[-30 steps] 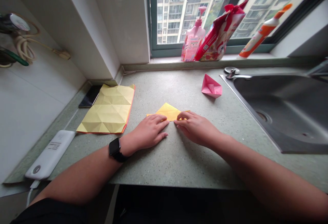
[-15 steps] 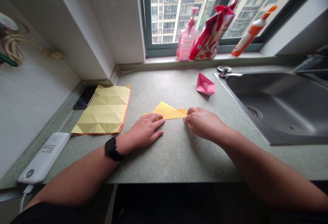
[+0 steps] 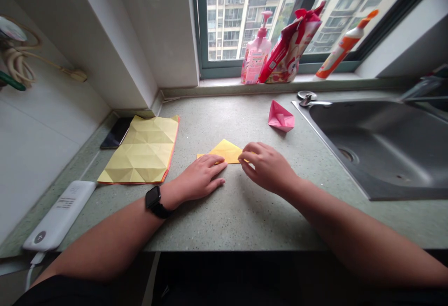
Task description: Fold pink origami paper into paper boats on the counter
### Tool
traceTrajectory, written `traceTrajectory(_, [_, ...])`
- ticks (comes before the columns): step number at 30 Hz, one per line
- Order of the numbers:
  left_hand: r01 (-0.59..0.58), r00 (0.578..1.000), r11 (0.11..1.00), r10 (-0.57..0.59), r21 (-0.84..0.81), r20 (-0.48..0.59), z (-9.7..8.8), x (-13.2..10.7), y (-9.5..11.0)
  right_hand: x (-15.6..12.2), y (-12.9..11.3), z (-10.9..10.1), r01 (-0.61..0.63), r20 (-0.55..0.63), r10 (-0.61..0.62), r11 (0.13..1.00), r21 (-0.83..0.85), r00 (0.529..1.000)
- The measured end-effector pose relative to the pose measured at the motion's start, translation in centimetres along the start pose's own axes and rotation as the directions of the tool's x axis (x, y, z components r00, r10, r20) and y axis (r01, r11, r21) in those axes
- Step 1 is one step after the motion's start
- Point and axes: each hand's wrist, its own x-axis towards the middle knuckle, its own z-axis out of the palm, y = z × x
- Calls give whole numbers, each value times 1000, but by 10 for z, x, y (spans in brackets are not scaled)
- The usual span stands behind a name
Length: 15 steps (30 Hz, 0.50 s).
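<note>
A folded yellow-orange sheet of origami paper (image 3: 228, 151) lies on the counter, its peak pointing away from me and a narrow strip along its near edge. Flat across its left part rests my left hand (image 3: 203, 175), fingers stretched out, with a black smartwatch on the wrist. My right hand (image 3: 268, 166) is at the paper's right part, thumb and fingers curled, the tips close together at the near edge. Its fingers cover much of that end of the sheet. Beyond it on the counter sits a pink folded paper boat (image 3: 281, 117).
At left, creased yellow paper (image 3: 140, 149) lies over orange-edged sheets, beside a dark phone (image 3: 115, 133) and a white power bank (image 3: 60, 215) with a cable. A steel sink (image 3: 385, 142) is at right. A pump bottle (image 3: 256, 56), red bag (image 3: 292, 46) and orange-white bottle (image 3: 341, 49) line the windowsill.
My right hand has moved left from the paper's right corner, over its right part. My left hand stays almost where it was, flat on the sheet.
</note>
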Motion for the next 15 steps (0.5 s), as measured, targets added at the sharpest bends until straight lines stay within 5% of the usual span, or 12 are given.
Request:
traceTrajectory(6, [3,1000,1000,-3,15,-11,4,1,-1,0,-7,27,76,98,-86,993,94,992])
traceTrajectory(15, [129,992,977,-125,168,-32,-7,-6,6,2,-4,27,78,111,-90,990,115,990])
